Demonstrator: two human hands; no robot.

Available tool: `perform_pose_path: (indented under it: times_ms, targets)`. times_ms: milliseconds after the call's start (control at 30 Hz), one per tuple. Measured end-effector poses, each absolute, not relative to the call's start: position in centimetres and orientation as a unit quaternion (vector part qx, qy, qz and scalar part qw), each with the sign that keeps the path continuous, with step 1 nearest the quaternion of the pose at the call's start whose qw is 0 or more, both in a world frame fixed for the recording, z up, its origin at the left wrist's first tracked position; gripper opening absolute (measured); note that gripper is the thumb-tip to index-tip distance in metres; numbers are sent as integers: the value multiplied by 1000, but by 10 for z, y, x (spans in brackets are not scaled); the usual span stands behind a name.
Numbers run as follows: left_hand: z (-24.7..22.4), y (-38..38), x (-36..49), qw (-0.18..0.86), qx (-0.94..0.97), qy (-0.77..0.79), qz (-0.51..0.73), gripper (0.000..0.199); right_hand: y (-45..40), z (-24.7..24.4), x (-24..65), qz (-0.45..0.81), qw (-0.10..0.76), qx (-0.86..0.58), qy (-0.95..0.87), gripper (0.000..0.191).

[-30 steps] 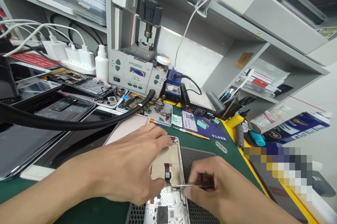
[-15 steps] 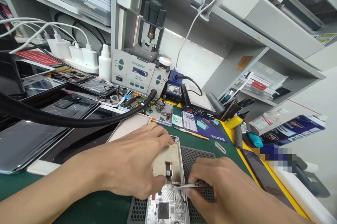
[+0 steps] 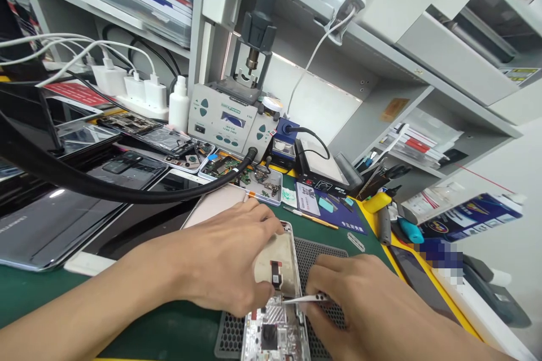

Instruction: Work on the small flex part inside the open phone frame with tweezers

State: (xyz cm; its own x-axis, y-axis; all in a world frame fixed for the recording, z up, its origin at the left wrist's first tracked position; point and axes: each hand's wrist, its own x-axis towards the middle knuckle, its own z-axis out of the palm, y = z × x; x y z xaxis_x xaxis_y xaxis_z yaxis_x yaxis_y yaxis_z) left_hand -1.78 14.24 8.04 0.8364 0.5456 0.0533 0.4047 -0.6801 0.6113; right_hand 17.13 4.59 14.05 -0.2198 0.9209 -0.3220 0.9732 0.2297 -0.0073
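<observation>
An opened phone frame (image 3: 279,253) lies lengthwise on a grey honeycomb mat (image 3: 330,253). Its near half shows silvery metal with a dark square; a black flex cable (image 3: 276,275) crosses the pale upper half. My left hand (image 3: 231,256) grips the frame's left side, fingertips at the far end and thumb by the cable. Pinched in my right hand (image 3: 347,299) is a pair of metal tweezers (image 3: 307,298). Their tips point left and reach the frame just below the cable; whether they grasp anything is too small to tell.
Behind stand a tray of circuit boards (image 3: 271,181) and a hot-air station (image 3: 228,121). A thick black hose (image 3: 139,194) arcs over several phones on the left. Beyond the mat lie a brush (image 3: 315,218) and a razor blade (image 3: 355,241).
The whole view has shifted slightly, so most things sit a little further right. Both hands keep nearly the same pose on the phone frame, with the tweezer tips at about the same spot.
</observation>
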Motion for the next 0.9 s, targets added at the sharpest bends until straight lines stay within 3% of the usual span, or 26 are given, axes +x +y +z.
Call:
perform_pose_path:
  times_ms: [367,567,900]
  targets:
    - [80,143,-19,305,908,264,116,62,53,146,167,-144,175,589,775,9]
    - [81,143,-18,302,907,267,123,56,49,138,176,-150,103,609,772,18]
    - [82,144,-17,297,907,272,122,60,45,125,199,-249,32,677,692,16]
